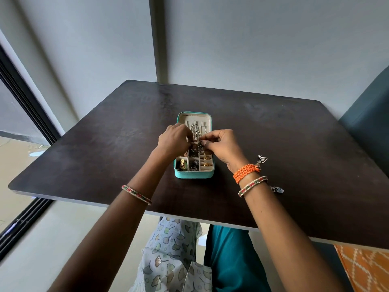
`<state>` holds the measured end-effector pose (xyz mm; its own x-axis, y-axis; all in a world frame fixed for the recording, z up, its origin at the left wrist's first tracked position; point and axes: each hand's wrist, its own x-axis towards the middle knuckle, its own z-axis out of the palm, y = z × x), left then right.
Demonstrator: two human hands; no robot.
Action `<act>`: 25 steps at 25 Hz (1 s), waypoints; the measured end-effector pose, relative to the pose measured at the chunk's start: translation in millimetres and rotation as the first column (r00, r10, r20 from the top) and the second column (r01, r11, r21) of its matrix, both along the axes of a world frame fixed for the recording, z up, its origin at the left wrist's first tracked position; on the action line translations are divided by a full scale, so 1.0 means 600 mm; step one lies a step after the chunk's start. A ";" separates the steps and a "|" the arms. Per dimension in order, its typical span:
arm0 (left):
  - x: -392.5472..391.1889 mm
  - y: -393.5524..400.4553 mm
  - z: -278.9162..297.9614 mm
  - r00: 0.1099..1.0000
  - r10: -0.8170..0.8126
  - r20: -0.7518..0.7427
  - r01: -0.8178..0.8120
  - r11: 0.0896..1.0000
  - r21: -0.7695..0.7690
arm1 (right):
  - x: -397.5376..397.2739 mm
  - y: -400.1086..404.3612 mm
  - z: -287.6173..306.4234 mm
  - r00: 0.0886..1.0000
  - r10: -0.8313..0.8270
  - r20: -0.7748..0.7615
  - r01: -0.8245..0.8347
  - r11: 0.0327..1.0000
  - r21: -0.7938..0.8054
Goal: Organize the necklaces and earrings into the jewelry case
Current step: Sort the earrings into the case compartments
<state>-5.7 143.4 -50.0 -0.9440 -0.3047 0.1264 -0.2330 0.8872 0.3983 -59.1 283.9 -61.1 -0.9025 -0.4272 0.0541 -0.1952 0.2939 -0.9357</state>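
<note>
A teal jewelry case (193, 175) lies open in the middle of the dark table, its cream lid (185, 118) holding silver necklace chains (194, 128). Its near half has small compartments with gold and dark earrings (205, 164). My left hand (174, 139) and my right hand (221, 144) meet over the case's middle, both pinching a round ornate earring (196, 146) between their fingertips. Two loose silver earrings lie on the table to the right: a triangular earring (262, 159) and a round earring (278, 189), partly hidden behind my right wrist.
The dark wooden table (305, 144) stands against a grey wall. A dark sliding-door frame (25, 102) runs along the left. A teal chair back (370, 114) is at the right, orange patterned fabric (366, 268) at the lower right.
</note>
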 end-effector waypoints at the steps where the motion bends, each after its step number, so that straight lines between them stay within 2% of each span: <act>1: 0.001 -0.001 -0.003 0.999 0.019 -0.034 -0.017 0.998 0.052 | 0.001 -0.003 0.001 1.000 -0.008 -0.016 0.008 1.000 0.020; 5: 0.009 -0.010 -0.006 0.994 0.081 -0.079 -0.063 0.977 0.206 | 0.004 -0.010 0.012 0.993 0.016 -0.121 0.006 0.984 0.176; 12: 0.015 -0.003 -0.008 0.995 0.091 -0.048 -0.078 0.973 0.218 | 0.004 -0.019 0.014 0.980 0.018 -0.200 0.030 0.971 0.236; 14: 0.013 -0.008 -0.008 0.994 0.095 -0.053 -0.077 0.959 0.272 | 0.005 -0.021 0.018 0.978 0.030 -0.207 0.022 0.969 0.246; 16: 0.014 -0.012 -0.009 0.991 0.105 -0.084 -0.075 0.948 0.309 | 0.005 -0.023 0.019 0.972 0.073 -0.224 -0.002 0.953 0.302; 21: 0.022 -0.011 -0.009 0.987 0.084 -0.139 -0.044 0.961 0.272 | 0.006 -0.028 0.017 0.942 0.127 -0.309 0.031 0.887 0.460; 23: 0.024 -0.009 -0.008 0.979 0.064 -0.192 -0.012 0.965 0.260 | 0.004 -0.023 0.028 0.948 0.121 -0.293 0.022 0.897 0.441; 25: 0.027 -0.005 -0.003 0.967 0.040 -0.251 0.033 0.960 0.278 | -0.004 -0.007 0.045 0.968 0.068 -0.241 0.016 0.944 0.329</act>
